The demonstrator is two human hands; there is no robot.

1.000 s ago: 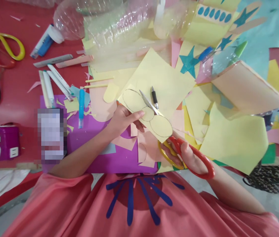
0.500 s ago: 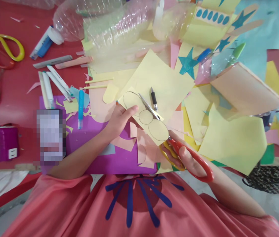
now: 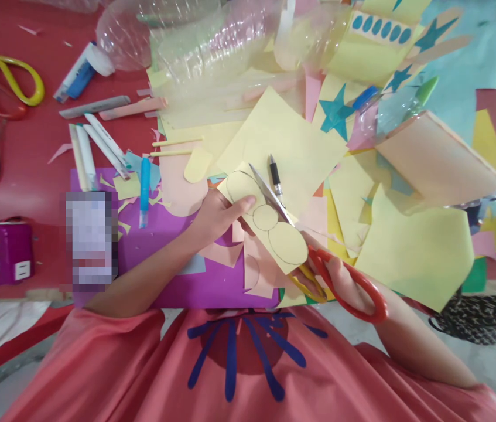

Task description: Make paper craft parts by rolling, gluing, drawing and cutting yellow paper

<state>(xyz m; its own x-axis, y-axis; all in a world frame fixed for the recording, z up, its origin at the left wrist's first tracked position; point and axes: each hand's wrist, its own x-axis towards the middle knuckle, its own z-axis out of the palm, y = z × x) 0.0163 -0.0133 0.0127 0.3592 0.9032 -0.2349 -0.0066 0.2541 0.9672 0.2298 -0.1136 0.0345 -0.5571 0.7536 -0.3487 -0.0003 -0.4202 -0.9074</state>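
Note:
Pinched between the thumb and fingers of my left hand (image 3: 222,215) is a pale yellow piece of paper (image 3: 287,243), with a small circle drawn between two larger ovals. My right hand (image 3: 345,282) grips scissors (image 3: 364,288) with one red and one yellow handle loop. The scissor blades point up and left along the paper's upper right edge, and part of them is hidden by the paper. A black pen (image 3: 276,176) lies just beyond the blades on a large pale yellow sheet (image 3: 291,126).
A phone (image 3: 89,240) with a blurred screen and a purple box (image 3: 0,252) are at the left. Several markers (image 3: 107,143) and another pair of scissors (image 3: 19,82) lie behind them. Clear plastic bottles (image 3: 212,41) stretch across the back. Paper scraps surround my hands.
Both hands, the paper and the scissors have shifted slightly to the right and toward me. The narrow strip seen at the blades before no longer shows there.

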